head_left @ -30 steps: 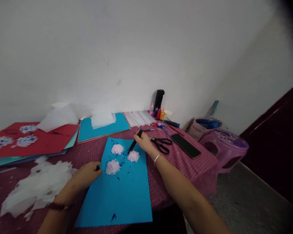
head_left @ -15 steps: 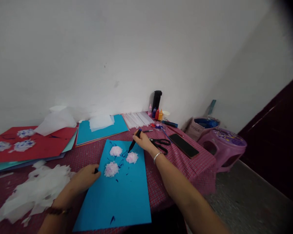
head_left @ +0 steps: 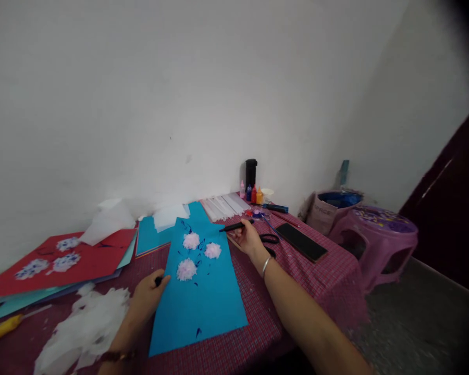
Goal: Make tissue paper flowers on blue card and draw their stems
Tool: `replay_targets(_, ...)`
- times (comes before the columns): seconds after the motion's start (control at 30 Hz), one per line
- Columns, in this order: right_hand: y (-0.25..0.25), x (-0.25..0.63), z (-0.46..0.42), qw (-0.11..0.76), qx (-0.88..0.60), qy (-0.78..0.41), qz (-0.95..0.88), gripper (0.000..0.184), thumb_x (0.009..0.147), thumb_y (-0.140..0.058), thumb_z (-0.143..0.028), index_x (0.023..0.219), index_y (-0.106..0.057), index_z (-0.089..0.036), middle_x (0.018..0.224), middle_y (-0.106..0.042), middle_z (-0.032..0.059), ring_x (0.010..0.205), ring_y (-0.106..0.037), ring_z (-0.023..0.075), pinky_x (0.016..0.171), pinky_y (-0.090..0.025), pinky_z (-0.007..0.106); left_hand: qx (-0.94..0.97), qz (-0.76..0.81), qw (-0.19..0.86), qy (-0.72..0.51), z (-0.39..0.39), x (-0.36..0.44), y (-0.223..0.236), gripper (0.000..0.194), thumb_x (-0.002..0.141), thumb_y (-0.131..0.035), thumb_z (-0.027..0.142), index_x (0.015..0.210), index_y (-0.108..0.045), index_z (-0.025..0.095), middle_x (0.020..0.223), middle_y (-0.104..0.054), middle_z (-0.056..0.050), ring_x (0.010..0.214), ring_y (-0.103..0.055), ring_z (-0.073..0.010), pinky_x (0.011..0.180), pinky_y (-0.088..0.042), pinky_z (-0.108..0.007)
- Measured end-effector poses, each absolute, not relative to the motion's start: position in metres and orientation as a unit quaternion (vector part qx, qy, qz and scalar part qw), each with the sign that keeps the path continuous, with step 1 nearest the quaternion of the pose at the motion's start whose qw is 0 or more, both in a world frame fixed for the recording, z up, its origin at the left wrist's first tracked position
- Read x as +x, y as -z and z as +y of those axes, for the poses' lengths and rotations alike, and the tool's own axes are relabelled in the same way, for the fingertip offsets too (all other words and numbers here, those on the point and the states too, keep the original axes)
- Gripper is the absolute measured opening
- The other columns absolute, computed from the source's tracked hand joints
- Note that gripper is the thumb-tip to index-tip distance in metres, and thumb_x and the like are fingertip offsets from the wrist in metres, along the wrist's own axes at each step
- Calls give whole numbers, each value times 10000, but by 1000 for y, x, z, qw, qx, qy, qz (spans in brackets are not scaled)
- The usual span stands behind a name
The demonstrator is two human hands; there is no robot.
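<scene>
A blue sheet of paper (head_left: 203,312) lies at a slant in front of me, carrying three pale pink, fluffy paper flowers (head_left: 186,270) and dark blue leaf-like strokes. My right hand (head_left: 248,237) grips a black marker (head_left: 232,227), its tip pointing left at the sheet's upper right edge; I cannot tell whether it touches. At the sheet's left edge, my left hand (head_left: 150,291) is closed around a small black marker cap (head_left: 158,281), fingers against the paper. Black scissors (head_left: 269,238) lie partly hidden behind my right hand.
Crumpled white tissue paper (head_left: 86,328) lies left, below a red sheet (head_left: 113,250) with blue-dotted flowers. A phone (head_left: 301,242), small paint bottles (head_left: 254,195) and a black flask (head_left: 250,173) stand or lie right of centre. A pink stool (head_left: 375,250) stands beyond the table's right edge.
My right hand has moved the marker away from the flowers to the sheet's right edge and tilted it flatter. The blue sheet has turned slightly, and the view has shifted left.
</scene>
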State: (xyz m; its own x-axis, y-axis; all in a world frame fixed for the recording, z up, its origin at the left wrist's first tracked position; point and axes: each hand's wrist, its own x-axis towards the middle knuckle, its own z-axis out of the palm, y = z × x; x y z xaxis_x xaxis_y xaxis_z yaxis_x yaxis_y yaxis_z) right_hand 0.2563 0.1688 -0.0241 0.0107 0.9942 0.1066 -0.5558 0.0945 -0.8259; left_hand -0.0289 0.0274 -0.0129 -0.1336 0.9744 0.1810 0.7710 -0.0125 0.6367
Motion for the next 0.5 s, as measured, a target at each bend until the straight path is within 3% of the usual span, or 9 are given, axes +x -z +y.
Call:
replay_targets(0.23,22,244,158,629,-249,-678,-286,249,711,-694,-402,692,-531,-216,445,-491,-75,368,-430,90,436,-433,234,614,658,193,-390,36,-31,28,404,675,-522,609,584,-436,226,558,-398,49,562,-409,-150,547,-328,-261)
replay_targets(0.5,13,264,162,663,-177,-685,-243,225,773,-648,-420,724,-546,-225,468,-478,-78,402,-472,97,489,-482,253,548,651,231,-472,27,-28,18,482,658,-573,691,622,-475,220,560,-462,45,533,-445,-149,498,-377,-252)
